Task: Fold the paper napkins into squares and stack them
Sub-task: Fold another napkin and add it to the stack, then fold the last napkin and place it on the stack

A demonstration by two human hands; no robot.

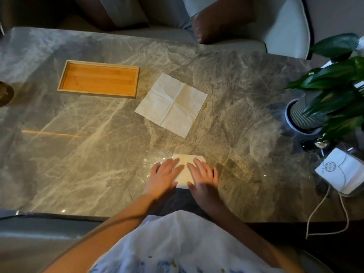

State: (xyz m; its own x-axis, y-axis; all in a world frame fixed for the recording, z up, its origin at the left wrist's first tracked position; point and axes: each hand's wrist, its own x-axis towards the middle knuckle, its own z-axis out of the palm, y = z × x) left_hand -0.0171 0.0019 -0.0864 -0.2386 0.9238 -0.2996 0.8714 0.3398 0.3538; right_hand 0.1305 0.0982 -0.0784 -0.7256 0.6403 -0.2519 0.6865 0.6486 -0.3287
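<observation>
Now both hands, left (164, 175) and right (203, 174), press flat, straight fingers on the folded square paper napkin (184, 170).

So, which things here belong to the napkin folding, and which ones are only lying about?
Belonging to the job: folded napkin, pressed by left hand and right hand; unfolded napkin beyond it.
Lying about: wooden tray (perhaps for the stack), potted plant, white card.
</observation>
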